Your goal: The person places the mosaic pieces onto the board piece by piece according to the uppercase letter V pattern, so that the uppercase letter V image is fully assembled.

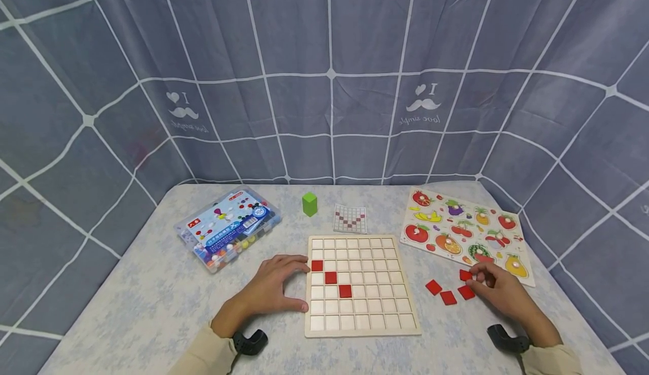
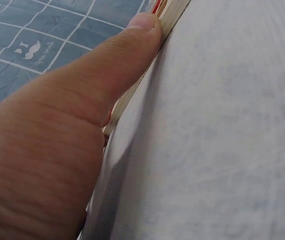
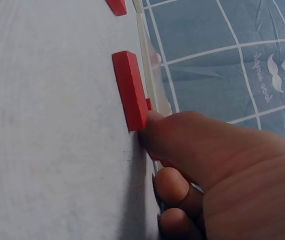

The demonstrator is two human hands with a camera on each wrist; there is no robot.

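Note:
My left hand [image 1: 276, 288] steadies a wooden grid board [image 1: 362, 333], its thumb [image 2: 132, 45] and fingertips along the left edge. Three red square tiles lie on the board in a descending diagonal, one being the middle tile [image 1: 330, 277]. To the board's right, my right hand [image 1: 499, 290] bends its thumb and finger around a red tile [image 1: 465, 275]. The thumb partly hides that tile in the right wrist view. Just in front of the thumb lies another red tile [image 3: 129, 92]; two more, including a red tile [image 1: 448, 298], lie farther left.
Behind the board are a small pattern card [image 1: 350, 219] with red squares and an upright green block [image 1: 310, 204]. A clear plastic box [image 1: 228, 228] of colored pieces stands back left. At right, a fruit puzzle board [image 1: 466, 231] lies close behind the right hand.

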